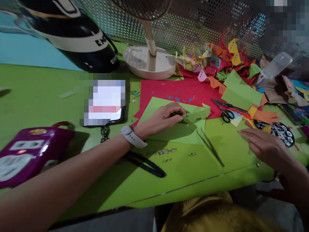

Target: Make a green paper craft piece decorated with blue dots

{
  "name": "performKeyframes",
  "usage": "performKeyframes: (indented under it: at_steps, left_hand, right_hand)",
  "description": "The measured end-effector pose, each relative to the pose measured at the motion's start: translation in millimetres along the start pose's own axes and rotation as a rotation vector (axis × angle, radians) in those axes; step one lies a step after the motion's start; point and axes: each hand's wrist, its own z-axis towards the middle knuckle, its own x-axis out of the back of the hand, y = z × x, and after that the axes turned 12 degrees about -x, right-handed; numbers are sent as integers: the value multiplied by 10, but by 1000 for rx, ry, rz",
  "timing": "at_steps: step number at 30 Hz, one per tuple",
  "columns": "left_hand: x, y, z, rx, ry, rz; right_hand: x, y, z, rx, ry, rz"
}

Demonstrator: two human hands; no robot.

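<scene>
Head | left hand [163,118] pinches paper strip [197,113]; right hand [267,145] grip, I can't tell | lime table [188,174], fan [160,66] at 12 o'clock, mesh [193,27] behind

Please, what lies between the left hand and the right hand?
The head view shows tweezers, partly over the green sheet, and the folded green paper that the left hand pinches.

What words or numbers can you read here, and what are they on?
"EN" or "EM": on the white band of the black thing; any further letters are unclear.
Too small to read: the pale label low on it.
Too blurred: the gold badge on the purple box.
Blocked out: the phone's screen.
Unclear: dark marks beside the phone.
</scene>
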Motion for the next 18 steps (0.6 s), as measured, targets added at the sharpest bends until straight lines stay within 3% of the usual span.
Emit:
performKeyframes:
  at_steps: [4, 6, 12, 18]
  left_hand:
    - [2, -2, -9, 14, -3, 7]
    - [3, -10, -11, 19, -1, 16]
    - [11, 19, -7, 66, 16, -6]
    - [20, 65, 2, 109, 27, -67]
  right_hand:
    - [217, 325, -412, -425, -74, -252]
    - [226, 418, -565, -521, -165, -331]
    - [31, 491, -676, -537, -234, -369]
    - [-59, 578, -586, -556, -27, -483]
